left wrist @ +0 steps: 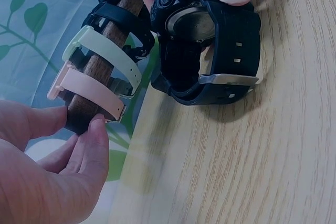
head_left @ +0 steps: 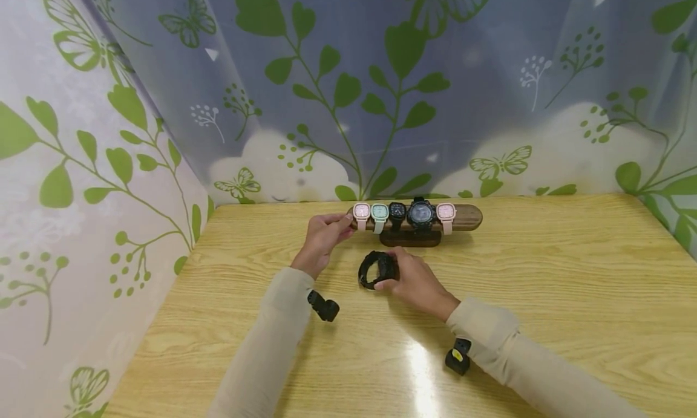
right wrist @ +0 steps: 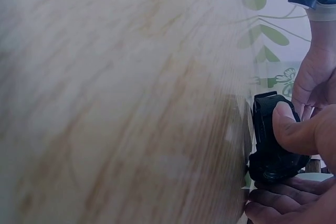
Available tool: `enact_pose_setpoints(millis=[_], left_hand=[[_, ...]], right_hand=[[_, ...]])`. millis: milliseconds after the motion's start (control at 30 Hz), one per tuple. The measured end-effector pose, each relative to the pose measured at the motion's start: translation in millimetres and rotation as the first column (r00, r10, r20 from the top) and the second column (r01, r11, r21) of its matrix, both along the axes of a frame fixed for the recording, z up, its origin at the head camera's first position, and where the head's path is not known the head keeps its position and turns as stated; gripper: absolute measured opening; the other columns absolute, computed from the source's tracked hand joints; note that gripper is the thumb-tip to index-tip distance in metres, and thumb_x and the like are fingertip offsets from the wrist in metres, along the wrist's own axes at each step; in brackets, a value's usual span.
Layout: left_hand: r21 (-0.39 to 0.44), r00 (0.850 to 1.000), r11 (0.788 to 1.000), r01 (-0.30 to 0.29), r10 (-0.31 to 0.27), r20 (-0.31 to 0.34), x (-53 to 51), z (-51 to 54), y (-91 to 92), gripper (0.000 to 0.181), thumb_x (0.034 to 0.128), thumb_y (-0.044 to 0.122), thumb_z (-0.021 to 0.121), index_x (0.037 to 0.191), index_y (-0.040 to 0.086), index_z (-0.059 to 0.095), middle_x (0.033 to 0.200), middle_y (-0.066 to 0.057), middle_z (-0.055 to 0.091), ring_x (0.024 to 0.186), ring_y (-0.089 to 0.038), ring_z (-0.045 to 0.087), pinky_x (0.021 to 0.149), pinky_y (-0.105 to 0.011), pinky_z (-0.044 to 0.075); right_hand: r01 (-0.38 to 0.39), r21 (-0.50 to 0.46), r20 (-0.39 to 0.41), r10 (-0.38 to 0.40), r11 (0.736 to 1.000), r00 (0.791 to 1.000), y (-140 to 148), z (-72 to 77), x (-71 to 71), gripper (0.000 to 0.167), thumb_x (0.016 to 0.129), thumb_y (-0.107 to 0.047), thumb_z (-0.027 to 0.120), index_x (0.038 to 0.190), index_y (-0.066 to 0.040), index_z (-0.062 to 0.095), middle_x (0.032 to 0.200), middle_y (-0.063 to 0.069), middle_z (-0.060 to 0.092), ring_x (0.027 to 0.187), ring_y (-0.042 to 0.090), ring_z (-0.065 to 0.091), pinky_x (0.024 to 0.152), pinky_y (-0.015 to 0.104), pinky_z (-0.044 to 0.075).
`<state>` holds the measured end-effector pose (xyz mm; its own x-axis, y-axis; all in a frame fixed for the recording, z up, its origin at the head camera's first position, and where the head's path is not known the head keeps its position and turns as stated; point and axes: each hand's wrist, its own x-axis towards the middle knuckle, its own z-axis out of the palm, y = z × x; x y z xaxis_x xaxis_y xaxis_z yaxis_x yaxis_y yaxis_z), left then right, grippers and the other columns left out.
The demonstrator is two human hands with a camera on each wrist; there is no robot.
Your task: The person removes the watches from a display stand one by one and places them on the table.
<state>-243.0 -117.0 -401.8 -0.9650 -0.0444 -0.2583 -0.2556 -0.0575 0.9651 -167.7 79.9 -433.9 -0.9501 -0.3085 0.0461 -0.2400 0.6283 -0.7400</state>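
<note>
A wooden watch stand (head_left: 469,218) at the back of the table bears several watches: pink (head_left: 362,212), mint (head_left: 380,212), small black (head_left: 397,211), large black (head_left: 421,214) and another pink (head_left: 446,212). My left hand (head_left: 321,239) pinches the bar's left end, beside the pink strap (left wrist: 92,93). In front of the stand, my right hand (head_left: 419,284) grips a loose black watch (head_left: 385,267) by its case, with its strap looped and buckle (left wrist: 228,80) towards the left. The right wrist view shows the thumb on this black watch (right wrist: 268,140), fingers beneath.
The wooden table (head_left: 544,273) meets a patterned curtain (head_left: 337,103) just behind the stand, and another patterned sheet (head_left: 81,164) at the left. A black camera mount is strapped at each wrist, the left one (head_left: 325,308) and the right one (head_left: 458,359).
</note>
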Motion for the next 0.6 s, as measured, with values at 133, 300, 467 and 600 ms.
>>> enact_pose_setpoints(millis=[133,300,467,600], left_hand=[[0.001,1.0,1.0,-0.001,0.001,0.0,0.0,-0.5,0.1,0.029,0.1016,0.009,0.063,0.125,-0.009,0.065,0.109,-0.018,0.068,0.085,-0.014,0.068,0.098,-0.037,0.056],[0.001,1.0,1.0,0.002,-0.002,-0.001,-0.6,-0.4,-0.1,0.029,0.1017,0.01,0.063,0.124,-0.009,0.065,0.111,-0.019,0.068,0.088,-0.014,0.069,0.092,-0.031,0.058],[-0.001,1.0,1.0,0.006,-0.006,-0.003,-0.3,0.4,0.1,0.03,0.1017,0.01,0.063,0.124,-0.009,0.065,0.11,-0.018,0.068,0.09,-0.015,0.069,0.089,-0.027,0.058],[-0.004,1.0,1.0,0.009,-0.009,-0.002,0.3,0.6,-0.1,0.03,0.1017,0.01,0.064,0.124,-0.009,0.065,0.11,-0.018,0.068,0.09,-0.015,0.069,0.09,-0.029,0.058]], right_hand=[[0.0,0.008,-0.005,0.0,1.0,1.0,-0.5,0.3,-0.4,0.07,0.086,-0.02,0.084,0.14,0.008,0.049,0.134,0.025,0.06,0.125,0.039,0.057,0.105,0.053,0.047],[-0.003,0.019,-0.024,0.004,1.0,1.0,-0.4,1.5,-0.1,0.075,0.083,-0.02,0.087,0.14,0.009,0.049,0.137,0.027,0.058,0.128,0.041,0.054,0.109,0.054,0.044],[-0.01,0.031,-0.036,0.011,0.999,0.999,1.4,2.5,0.2,0.08,0.081,-0.02,0.088,0.142,0.01,0.048,0.14,0.028,0.055,0.13,0.043,0.052,0.11,0.055,0.042],[-0.018,0.035,-0.031,0.019,0.999,0.999,3.6,4.1,2.2,0.08,0.081,-0.02,0.088,0.143,0.009,0.048,0.141,0.026,0.055,0.13,0.042,0.052,0.11,0.055,0.042]])
